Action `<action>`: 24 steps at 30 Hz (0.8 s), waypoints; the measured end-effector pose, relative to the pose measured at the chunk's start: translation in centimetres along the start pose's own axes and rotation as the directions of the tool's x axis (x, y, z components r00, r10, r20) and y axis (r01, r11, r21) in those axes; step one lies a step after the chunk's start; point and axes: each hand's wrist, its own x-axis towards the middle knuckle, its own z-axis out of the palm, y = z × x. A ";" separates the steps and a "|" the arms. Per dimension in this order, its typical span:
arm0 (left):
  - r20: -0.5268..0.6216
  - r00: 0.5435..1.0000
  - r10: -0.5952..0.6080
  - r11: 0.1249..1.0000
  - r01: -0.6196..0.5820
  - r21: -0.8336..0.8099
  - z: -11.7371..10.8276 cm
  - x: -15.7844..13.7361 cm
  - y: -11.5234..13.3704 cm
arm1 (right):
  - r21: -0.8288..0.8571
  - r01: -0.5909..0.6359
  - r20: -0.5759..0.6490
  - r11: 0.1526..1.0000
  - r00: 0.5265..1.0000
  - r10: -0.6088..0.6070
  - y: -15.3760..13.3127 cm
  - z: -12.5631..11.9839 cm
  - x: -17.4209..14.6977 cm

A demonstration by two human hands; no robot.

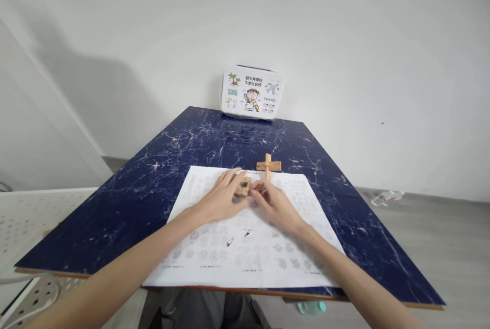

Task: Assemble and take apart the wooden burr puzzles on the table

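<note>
Over the upper part of a printed paper sheet (264,260), my left hand (222,198) curves its thumb and fingers round a small cluster of notched wooden puzzle blocks (245,188). Against the right side of that cluster is my right hand (273,204), its fingers curled and pinched together. Whatever lies between the right fingertips is hidden. Just beyond the right hand, crossed wooden puzzle pieces (268,165) lie at the sheet's far edge, their near end partly covered by that hand.
A dark blue marbled table (153,175) carries the sheet. At its far end a white cartoon-printed case (250,93) leans against the wall. White perforated furniture (34,216) stands at the left. On the floor are a clear plastic package (386,197) at right and a bottle (312,308) below the near edge.
</note>
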 end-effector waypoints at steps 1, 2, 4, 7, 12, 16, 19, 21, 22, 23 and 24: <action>-0.004 0.999 0.038 0.999 -0.037 0.016 -0.1 0.0 0.1 | 0.005 0.016 0.027 1.000 1.000 -0.016 -0.2 0.0 0.0; -0.010 0.997 0.080 0.996 -0.080 0.035 -0.1 0.0 0.2 | 0.012 0.026 0.042 1.000 0.999 -0.026 -0.3 0.0 -0.1; -0.022 0.989 0.148 0.986 -0.146 0.081 -0.2 0.1 0.3 | 0.028 0.027 0.041 0.999 0.999 -0.028 -0.4 0.0 -0.1; -0.074 0.987 0.141 0.974 -0.125 0.188 -0.2 0.4 0.0 | 0.022 -0.005 -0.006 1.000 1.000 0.005 -0.4 0.0 0.0; -0.197 0.980 0.035 0.903 0.053 0.426 -0.5 0.6 -0.9 | -0.003 -0.013 -0.012 1.000 1.000 0.013 -0.2 0.0 -0.1; -0.266 0.962 -0.057 0.799 0.204 0.565 -1.2 0.6 -2.2 | -0.008 -0.004 -0.003 1.000 1.000 0.004 -0.2 0.0 -0.1; -0.349 0.936 -0.039 0.769 0.252 0.587 -1.7 0.6 -2.7 | -0.011 0.003 -0.005 1.000 1.000 -0.003 -0.1 0.0 -0.1; -0.359 0.933 0.037 0.795 0.190 0.576 -2.0 0.6 -2.5 | -0.013 0.005 -0.004 1.000 1.000 -0.005 0.0 0.0 -0.1; -0.338 0.937 0.085 0.820 0.127 0.558 -2.1 0.7 -2.1 | -0.014 0.008 -0.003 1.000 1.000 -0.008 0.0 0.0 -0.1; -0.305 0.944 0.130 0.849 0.053 0.526 -2.1 0.6 -1.7 | -0.016 0.014 -0.003 1.000 1.000 -0.014 0.0 0.1 0.0; -0.261 0.951 0.166 0.877 -0.021 0.481 -2.1 0.6 -1.1 | -0.019 0.020 -0.002 1.000 1.000 -0.020 -0.1 0.1 0.0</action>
